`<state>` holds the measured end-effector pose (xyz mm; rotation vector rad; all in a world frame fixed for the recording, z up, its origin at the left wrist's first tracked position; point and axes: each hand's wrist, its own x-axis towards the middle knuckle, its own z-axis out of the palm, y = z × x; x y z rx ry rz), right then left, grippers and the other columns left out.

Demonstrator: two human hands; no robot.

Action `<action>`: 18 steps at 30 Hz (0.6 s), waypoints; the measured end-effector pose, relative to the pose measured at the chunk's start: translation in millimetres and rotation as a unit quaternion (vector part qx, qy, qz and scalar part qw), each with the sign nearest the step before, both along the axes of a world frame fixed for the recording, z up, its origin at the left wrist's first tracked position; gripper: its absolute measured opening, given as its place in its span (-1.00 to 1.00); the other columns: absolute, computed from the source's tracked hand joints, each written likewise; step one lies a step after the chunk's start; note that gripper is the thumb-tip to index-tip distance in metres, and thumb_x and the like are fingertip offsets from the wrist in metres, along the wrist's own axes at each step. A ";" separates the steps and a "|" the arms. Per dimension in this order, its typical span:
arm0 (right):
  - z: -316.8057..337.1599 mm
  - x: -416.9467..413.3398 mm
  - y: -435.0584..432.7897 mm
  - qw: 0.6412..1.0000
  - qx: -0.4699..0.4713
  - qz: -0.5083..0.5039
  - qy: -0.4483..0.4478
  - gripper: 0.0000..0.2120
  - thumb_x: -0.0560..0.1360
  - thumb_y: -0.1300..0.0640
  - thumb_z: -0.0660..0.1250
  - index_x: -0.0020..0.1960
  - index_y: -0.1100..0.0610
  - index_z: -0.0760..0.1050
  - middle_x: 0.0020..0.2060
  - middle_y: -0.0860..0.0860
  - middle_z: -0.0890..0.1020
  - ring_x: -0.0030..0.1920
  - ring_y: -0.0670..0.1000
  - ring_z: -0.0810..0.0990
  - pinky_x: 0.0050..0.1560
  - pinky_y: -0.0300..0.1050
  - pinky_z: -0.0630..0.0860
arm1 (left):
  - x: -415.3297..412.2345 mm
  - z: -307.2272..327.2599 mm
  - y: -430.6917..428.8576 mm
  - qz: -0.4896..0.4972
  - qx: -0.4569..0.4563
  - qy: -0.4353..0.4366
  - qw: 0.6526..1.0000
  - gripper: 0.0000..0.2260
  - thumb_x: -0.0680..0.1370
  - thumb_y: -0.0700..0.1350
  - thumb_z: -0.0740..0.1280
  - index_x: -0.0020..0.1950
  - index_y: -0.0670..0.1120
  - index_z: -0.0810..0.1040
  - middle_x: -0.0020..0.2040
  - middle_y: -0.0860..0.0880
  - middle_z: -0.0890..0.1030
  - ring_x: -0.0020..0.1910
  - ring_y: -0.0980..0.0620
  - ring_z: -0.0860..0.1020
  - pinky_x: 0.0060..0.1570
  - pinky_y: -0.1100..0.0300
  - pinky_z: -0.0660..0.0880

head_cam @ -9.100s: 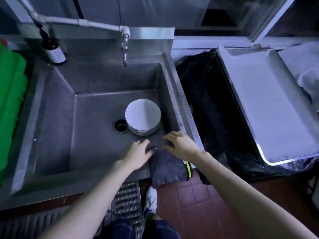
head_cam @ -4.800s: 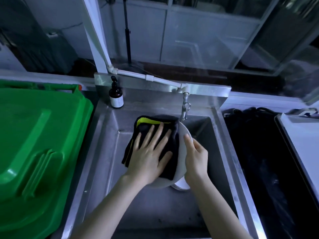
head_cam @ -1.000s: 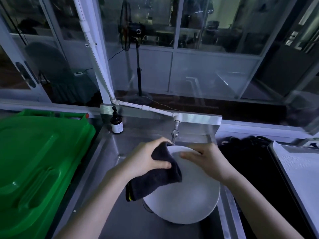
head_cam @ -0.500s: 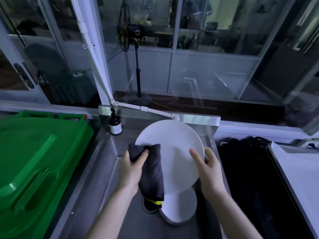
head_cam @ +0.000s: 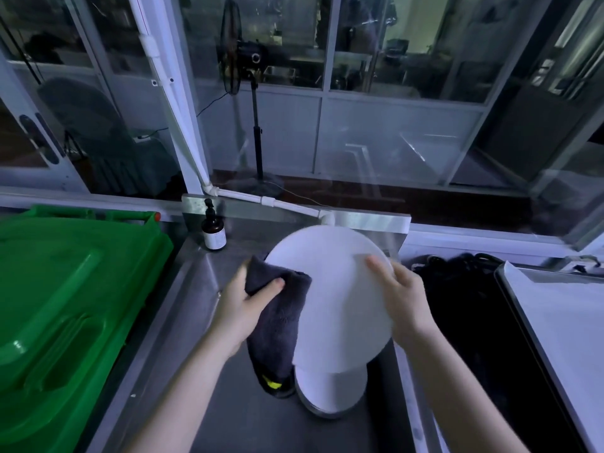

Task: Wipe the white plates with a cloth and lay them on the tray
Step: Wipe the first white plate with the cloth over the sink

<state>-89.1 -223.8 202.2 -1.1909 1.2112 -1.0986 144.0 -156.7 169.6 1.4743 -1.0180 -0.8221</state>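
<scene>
Plate [head_cam: 340, 289] is up on a tilt over the sink [head_cam: 196, 305], above the remaining stack [head_cam: 330, 392]. Your right hand [head_cam: 405, 299] clamps its right rim, thumb on the face. Your left hand [head_cam: 242, 308] grips the dark cloth [head_cam: 277, 318] against the left edge. Plate is likely rigid, brittle and slick if wet, so carry it by the rim to the tray [head_cam: 562, 338].

We read this as the dishwashing corner of a commercial kitchen. A deep stainless-steel sink [head_cam: 192, 289] anchors it, with a white plastic water pipe [head_cam: 284, 206] along its back and a brown pump bottle with a white label [head_cam: 213, 232] at its back left corner. Left of the sink stands a large green plastic bin [head_cam: 72, 305]; right of it, a wide metal tray [head_cam: 555, 338]. Behind the sink rise glazed partitions [head_cam: 392, 142].
</scene>
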 end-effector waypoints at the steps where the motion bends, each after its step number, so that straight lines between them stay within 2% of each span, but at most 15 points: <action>1: -4.1 1.2 4.5 0.998 0.027 -0.040 -0.037 -0.72 0.54 -0.04 0.41 -0.09 0.19 0.63 -0.32 0.01 0.57 -0.29 0.00 0.50 -0.23 -0.05 0.42 | -0.8 -4.7 2.0 0.015 0.007 0.022 1.000 -0.66 0.30 0.19 0.46 0.05 0.23 0.57 -0.03 0.19 0.70 0.02 0.24 0.64 0.02 0.18 0.55; 3: -10.2 2.6 12.4 0.998 0.036 -0.050 -0.018 -0.76 0.55 -0.04 0.39 -0.11 0.14 0.64 -0.32 0.02 0.59 -0.28 0.01 0.53 -0.22 -0.03 0.45 | 1.0 -7.6 1.6 0.016 0.027 0.007 0.999 -0.66 0.27 0.19 0.47 0.02 0.24 0.57 -0.05 0.20 0.69 0.01 0.23 0.64 0.00 0.18 0.55; 6: -5.9 -0.5 17.5 0.995 -0.016 0.068 0.073 -0.74 0.57 -0.03 0.38 -0.17 0.13 0.61 -0.35 0.01 0.55 -0.31 0.01 0.49 -0.24 -0.05 0.39 | 9.3 1.1 -2.7 -0.060 0.043 -0.086 0.994 -0.59 0.21 0.26 0.48 0.03 0.33 0.51 -0.06 0.28 0.66 0.02 0.30 0.60 0.02 0.24 0.50; 8: 3.1 0.3 14.4 0.981 -0.041 0.124 0.141 -0.65 0.56 -0.06 0.38 -0.22 0.22 0.54 -0.40 -0.02 0.47 -0.36 -0.03 0.41 -0.29 -0.11 0.32 | 12.6 7.6 -5.1 -0.119 0.046 -0.136 0.983 -0.56 0.23 0.28 0.48 0.07 0.32 0.49 -0.02 0.29 0.65 0.06 0.30 0.58 0.11 0.18 0.49; 10: 13.1 0.0 9.3 0.974 -0.061 0.135 0.169 -0.67 0.56 -0.05 0.39 -0.25 0.18 0.57 -0.43 -0.06 0.48 -0.41 -0.07 0.42 -0.35 -0.18 0.33 | 12.2 10.4 -3.4 -0.142 0.038 -0.136 0.980 -0.54 0.27 0.26 0.48 0.12 0.25 0.50 0.03 0.23 0.66 0.11 0.24 0.59 0.21 0.09 0.48; 12: 19.9 -2.2 6.8 0.982 -0.066 0.105 0.143 -0.73 0.56 -0.02 0.40 -0.25 0.10 0.63 -0.44 -0.09 0.54 -0.42 -0.10 0.47 -0.40 -0.24 0.39 | 6.6 10.7 1.1 -0.115 0.019 -0.086 0.989 -0.57 0.29 0.22 0.48 0.13 0.25 0.53 0.04 0.22 0.67 0.11 0.24 0.60 0.18 0.12 0.50; 15: 8.5 -0.7 10.2 1.000 -0.017 0.008 0.025 -0.64 0.56 0.01 0.40 -0.12 0.34 0.56 -0.36 0.05 0.51 -0.32 0.00 0.45 -0.28 -0.10 0.38 | -2.2 10.5 3.0 -0.010 -0.011 -0.011 1.000 -0.63 0.36 0.11 0.48 0.14 0.17 0.55 0.00 0.19 0.69 0.06 0.24 0.62 0.06 0.19 0.53; 16: 3.3 0.7 14.0 1.000 0.000 -0.009 0.005 -0.62 0.56 0.01 0.39 -0.09 0.37 0.53 -0.33 0.07 0.50 -0.30 0.01 0.44 -0.24 -0.05 0.36 | -3.2 12.5 2.0 0.008 -0.019 -0.009 1.000 -0.66 0.40 0.05 0.49 0.14 0.16 0.54 -0.01 0.20 0.69 0.05 0.25 0.62 0.02 0.25 0.52; 18: -4.0 0.4 19.9 1.000 0.002 0.002 0.019 -0.68 0.57 0.01 0.38 -0.12 0.28 0.57 -0.33 0.04 0.52 -0.29 0.00 0.46 -0.23 -0.04 0.37 | 0.2 18.1 -0.9 -0.013 -0.028 -0.044 0.999 -0.64 0.45 -0.04 0.51 0.18 0.21 0.52 0.00 0.26 0.66 0.05 0.32 0.59 -0.03 0.43 0.47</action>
